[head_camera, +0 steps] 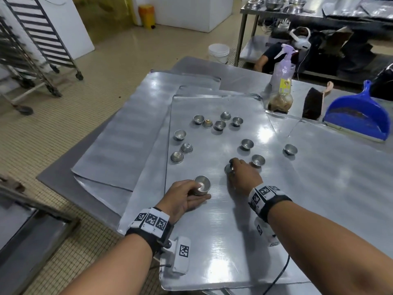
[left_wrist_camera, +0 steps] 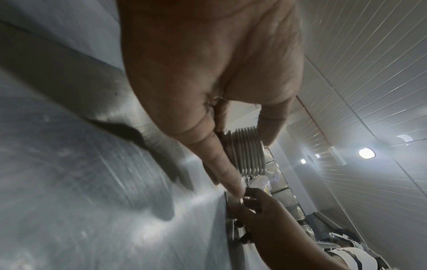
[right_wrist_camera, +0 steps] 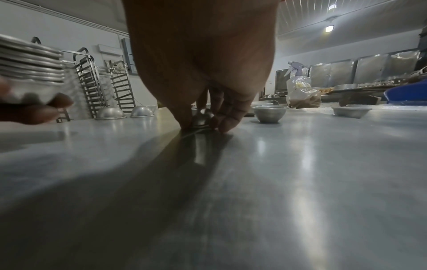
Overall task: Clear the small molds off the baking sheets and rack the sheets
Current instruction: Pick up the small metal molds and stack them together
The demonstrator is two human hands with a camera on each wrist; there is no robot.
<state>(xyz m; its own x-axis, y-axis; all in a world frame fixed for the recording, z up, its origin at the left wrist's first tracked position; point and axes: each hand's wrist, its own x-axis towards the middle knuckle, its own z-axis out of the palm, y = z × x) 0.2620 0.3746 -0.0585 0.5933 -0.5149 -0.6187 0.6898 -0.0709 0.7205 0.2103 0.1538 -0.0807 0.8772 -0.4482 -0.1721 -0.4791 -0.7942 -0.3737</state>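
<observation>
Several small metal molds (head_camera: 247,143) lie scattered on the top baking sheet (head_camera: 212,241); some are upright, some upside down. My left hand (head_camera: 187,196) holds a nested stack of molds (head_camera: 202,185) just above the sheet; the stack's ribbed rims (left_wrist_camera: 248,150) show between thumb and fingers in the left wrist view. My right hand (head_camera: 242,173) reaches down over one mold (head_camera: 228,168) on the sheet, its fingertips (right_wrist_camera: 225,126) curled round that mold (right_wrist_camera: 202,117). Another mold (head_camera: 258,160) sits just right of that hand.
More sheets (head_camera: 127,133) lie stacked beneath and to the left. A spray bottle (head_camera: 281,81), a brush (head_camera: 312,104) and a blue dustpan (head_camera: 359,116) stand at the table's back right. Wheeled tray racks (head_camera: 38,43) stand on the floor at left.
</observation>
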